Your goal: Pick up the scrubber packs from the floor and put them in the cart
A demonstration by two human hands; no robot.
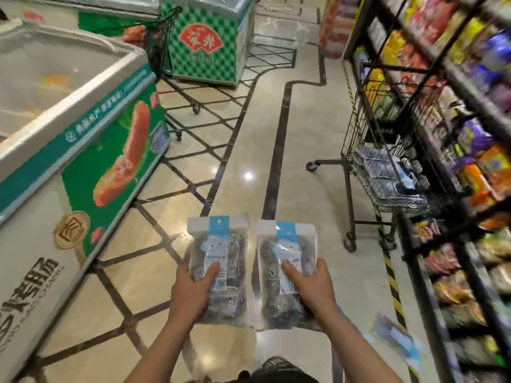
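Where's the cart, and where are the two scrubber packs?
cart (356, 150), head view, on its wire side wall.
left scrubber pack (221, 244), head view, on its blue label.
right scrubber pack (287, 244), head view, on its blue label.

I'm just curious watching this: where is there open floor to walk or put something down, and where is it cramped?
The tiled floor is bare down the middle, between the freezer and the cart. It is cramped along the shelves, where the cart stands close. Both hands are full: left hand and right hand each hold a scrubber pack.

Shelf goods (470, 150) blurred; cart (387, 172) contents unclear
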